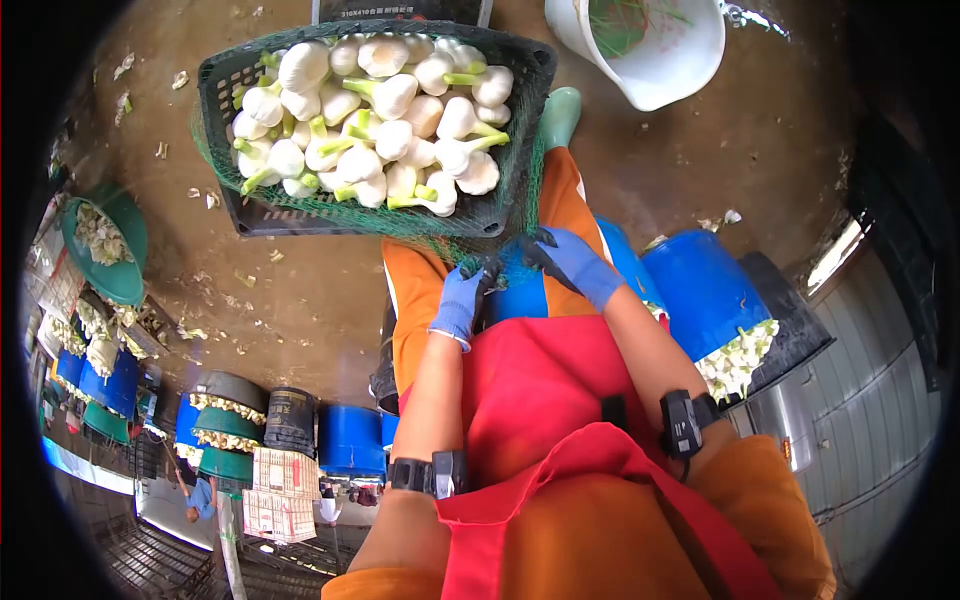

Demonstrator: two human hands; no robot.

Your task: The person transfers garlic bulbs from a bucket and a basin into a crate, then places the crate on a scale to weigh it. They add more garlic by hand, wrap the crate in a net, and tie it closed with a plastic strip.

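Observation:
A black plastic crate [262, 218] of white garlic bulbs [393, 138] with short green stems stands in front of my knees. Green mesh netting [527, 190] lines the crate, hangs over its sides and reaches down to my lap. My left hand [463, 300], in a blue glove with dark fingertips, is closed on the gathered netting. Close by on the right, my right hand [577, 265] wears a matching glove, its fingers curled onto the net's edge. Part of the fingers on both hands is hidden in the mesh.
A white bucket [690, 60] stands ahead on the right. Blue barrels [705, 285] of garlic are at my right side. On the left are a green basin [130, 235], stacked tubs and cartons [280, 500]. Peel scraps lie on the wet floor [310, 300]; another person is far behind.

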